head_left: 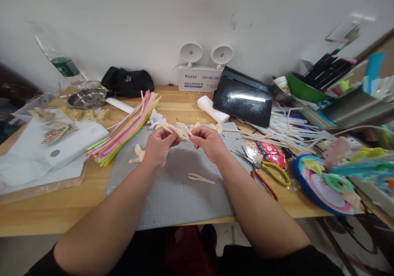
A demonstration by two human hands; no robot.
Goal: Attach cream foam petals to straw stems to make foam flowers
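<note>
Above the far part of a grey cutting mat (172, 202), my left hand (159, 144) and my right hand (208, 142) pinch a bundle of bent cream pipe cleaners (181, 132) between them. Fingers of both hands are closed, and they hide part of the bundle. A folded cream pipe cleaner (200, 178) lies alone on the mat, nearer to me. Left of my left wrist rests a looped cream piece (137, 154). Behind my right hand are small round cream loops (216, 128).
Pink, yellow and green pipe cleaners (126, 132) lie left; white ones (283, 128) lie right. Yellow-handled scissors (278, 173) and red-handled pliers (265, 185) sit beside the mat. A black tablet-like device (243, 97) leans near an emergency light (200, 79). A blue-rimmed plate (300, 194) stands right.
</note>
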